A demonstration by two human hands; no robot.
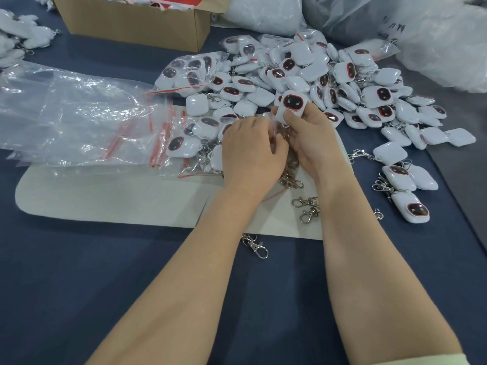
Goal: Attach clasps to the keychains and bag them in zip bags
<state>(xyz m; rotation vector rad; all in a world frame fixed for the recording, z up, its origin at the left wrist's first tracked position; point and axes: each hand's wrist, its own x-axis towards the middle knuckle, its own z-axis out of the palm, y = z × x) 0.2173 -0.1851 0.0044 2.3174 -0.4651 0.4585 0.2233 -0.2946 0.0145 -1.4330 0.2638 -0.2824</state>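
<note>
At centre frame, right hand (308,135) gripping a white keychain (291,105) by its lower half, dark red-rimmed face toward the camera, at the near edge of the keychain pile (347,83). Pressed against it from the left, left hand (250,151), fingers curled inward below the keychain; impossible to tell what, if anything, pinched there. Beneath both hands, a tangle of metal clasps (290,175) on the grey mat (105,196). Lower centre, a loose pair of clasps (307,206) on the mat and a single clasp (257,246) on the blue tablecloth (105,272). At left of frame, a stack of empty zip bags (79,119); bagged keychains (184,146) just left of the left hand. Upper left, a cardboard box (131,25).
</note>
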